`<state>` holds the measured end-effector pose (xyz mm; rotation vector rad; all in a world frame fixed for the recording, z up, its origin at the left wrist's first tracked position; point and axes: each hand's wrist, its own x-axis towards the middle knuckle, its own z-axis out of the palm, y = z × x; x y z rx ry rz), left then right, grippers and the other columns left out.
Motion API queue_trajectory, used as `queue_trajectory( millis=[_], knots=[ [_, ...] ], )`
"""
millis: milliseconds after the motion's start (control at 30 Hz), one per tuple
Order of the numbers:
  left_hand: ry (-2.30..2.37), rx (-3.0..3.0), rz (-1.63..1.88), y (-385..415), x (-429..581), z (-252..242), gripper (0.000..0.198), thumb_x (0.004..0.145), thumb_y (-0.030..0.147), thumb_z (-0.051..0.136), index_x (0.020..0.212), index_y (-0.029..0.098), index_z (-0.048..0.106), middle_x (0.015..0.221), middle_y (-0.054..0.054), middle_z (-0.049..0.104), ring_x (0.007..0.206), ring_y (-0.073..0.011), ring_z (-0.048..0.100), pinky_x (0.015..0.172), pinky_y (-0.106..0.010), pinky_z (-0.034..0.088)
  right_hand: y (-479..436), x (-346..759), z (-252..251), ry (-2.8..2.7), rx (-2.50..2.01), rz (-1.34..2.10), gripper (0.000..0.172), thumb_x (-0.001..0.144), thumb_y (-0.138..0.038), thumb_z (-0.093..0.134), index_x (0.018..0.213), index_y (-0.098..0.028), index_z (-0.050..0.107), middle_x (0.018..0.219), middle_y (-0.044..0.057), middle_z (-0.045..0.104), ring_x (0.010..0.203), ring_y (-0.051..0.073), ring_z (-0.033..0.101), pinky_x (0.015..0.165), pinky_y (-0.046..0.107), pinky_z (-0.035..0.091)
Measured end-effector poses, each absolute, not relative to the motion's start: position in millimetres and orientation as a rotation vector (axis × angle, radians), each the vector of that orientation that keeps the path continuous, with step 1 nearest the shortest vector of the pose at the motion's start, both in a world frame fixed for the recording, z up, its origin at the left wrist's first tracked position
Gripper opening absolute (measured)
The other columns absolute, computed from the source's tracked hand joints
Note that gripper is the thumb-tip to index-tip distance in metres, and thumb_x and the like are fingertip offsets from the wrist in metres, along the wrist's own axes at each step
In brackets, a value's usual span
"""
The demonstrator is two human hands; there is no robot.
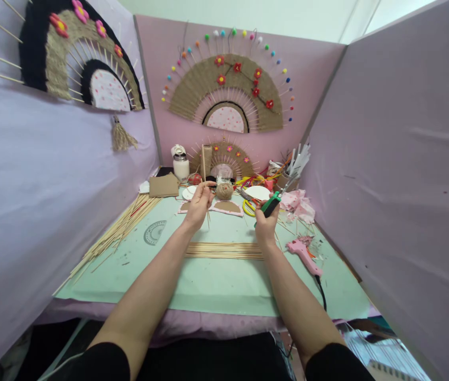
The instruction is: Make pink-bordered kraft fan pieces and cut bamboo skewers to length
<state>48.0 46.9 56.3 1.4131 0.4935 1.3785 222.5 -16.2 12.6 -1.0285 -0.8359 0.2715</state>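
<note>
My left hand (201, 203) pinches thin wooden sticks (203, 166), held roughly upright above the table, their lower ends showing under my fingers. My right hand (266, 222) is closed around green-and-black-handled shears (272, 205), whose narrow metal end points up and to the right. On the table between my forearms lies a row of parallel wooden sticks (224, 251). Just beyond my left hand sit a ball of twine (225, 191) and a half-round cardboard piece (227, 207) with a pink edge.
A pile of loose sticks (117, 227) and a clear protractor (155, 233) lie at left. At right rest a pink glue gun (305, 255) with its cord and pink cloth (298, 203). A white jar (181, 167) stands behind; a decorated fan (192, 84) hangs on the back panel.
</note>
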Motion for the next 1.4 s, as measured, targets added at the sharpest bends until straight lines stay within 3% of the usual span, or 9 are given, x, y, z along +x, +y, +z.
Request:
queue_trajectory(
  millis=[100, 200, 367, 500, 733, 1033, 1200, 1400],
  knots=[
    [0.463, 1.292, 1.365, 50, 49, 43, 0.033, 0.089, 0.046, 0.043, 0.090, 0.018, 0.060, 0.062, 0.002, 0.043, 0.055, -0.0090, 0.040, 0.054, -0.021, 0.036, -17, 220, 10, -0.865, -1.052, 0.303, 0.034, 0.064, -0.022, 0.054, 0.097, -0.023, 0.045, 0.082, -0.003, 0.046, 0.071, 0.011, 0.048, 0.072, 0.027, 0.042],
    [0.498, 1.268, 1.299, 50, 45, 35, 0.021, 0.082, 0.037, 0.056, 0.088, 0.018, 0.060, 0.065, 0.002, 0.049, 0.060, -0.0083, 0.046, 0.062, -0.021, 0.041, -17, 218, 8, -0.882, -1.059, 0.320, 0.034, 0.064, -0.022, 0.055, 0.097, -0.023, 0.045, 0.084, -0.003, 0.047, 0.073, 0.011, 0.049, 0.073, 0.028, 0.042],
    [0.700, 1.348, 1.098, 46, 33, 33, 0.019, 0.078, 0.034, 0.060, 0.088, 0.018, 0.057, 0.077, -0.001, 0.066, 0.077, -0.0128, 0.062, 0.079, -0.030, 0.046, -16, 217, 8, -0.889, -1.064, 0.334, 0.033, 0.065, -0.023, 0.054, 0.096, -0.023, 0.045, 0.084, -0.003, 0.048, 0.073, 0.011, 0.049, 0.075, 0.029, 0.043],
    [0.824, 1.468, 0.979, 42, 29, 38, 0.016, 0.078, 0.032, 0.056, 0.085, 0.019, 0.056, 0.081, -0.003, 0.069, 0.084, -0.0165, 0.066, 0.075, -0.031, 0.048, -16, 217, 8, -0.895, -1.084, 0.348, 0.032, 0.065, -0.023, 0.055, 0.096, -0.023, 0.045, 0.084, -0.003, 0.048, 0.073, 0.012, 0.049, 0.075, 0.029, 0.042],
    [0.861, 1.707, 0.968, 44, 35, 35, 0.012, 0.071, 0.027, 0.057, 0.079, 0.018, 0.057, 0.075, -0.002, 0.068, 0.075, -0.0165, 0.065, 0.065, -0.027, 0.049, -17, 216, 8, -0.900, -1.107, 0.357, 0.032, 0.066, -0.022, 0.055, 0.097, -0.022, 0.046, 0.085, -0.002, 0.049, 0.075, 0.012, 0.050, 0.077, 0.030, 0.042],
    [0.858, 1.717, 0.938, 49, 36, 21, 0.014, 0.070, 0.031, 0.060, 0.072, 0.017, 0.059, 0.067, -0.001, 0.063, 0.065, -0.0134, 0.060, 0.062, -0.027, 0.050, -17, 213, 7, -0.957, -1.129, 0.381, 0.029, 0.067, -0.023, 0.056, 0.094, -0.022, 0.046, 0.083, -0.002, 0.049, 0.074, 0.012, 0.050, 0.076, 0.030, 0.042],
    [0.908, 1.709, 0.957, 47, 33, 22, 0.015, 0.069, 0.031, 0.061, 0.067, 0.017, 0.056, 0.065, 0.001, 0.058, 0.064, -0.0119, 0.056, 0.062, -0.027, 0.052, -16, 211, 4, -0.979, -1.126, 0.406, 0.037, 0.065, -0.022, 0.056, 0.101, -0.023, 0.046, 0.086, -0.002, 0.049, 0.075, 0.012, 0.050, 0.077, 0.031, 0.043],
    [0.912, 1.744, 1.019, 44, 33, 21, 0.013, 0.075, 0.032, 0.055, 0.074, 0.018, 0.056, 0.068, 0.000, 0.060, 0.067, -0.0136, 0.059, 0.062, -0.028, 0.054, -16, 212, 3, -1.005, -1.137, 0.406, 0.040, 0.066, -0.022, 0.055, 0.105, -0.022, 0.046, 0.086, -0.002, 0.049, 0.074, 0.013, 0.050, 0.075, 0.031, 0.043]
  ],
)
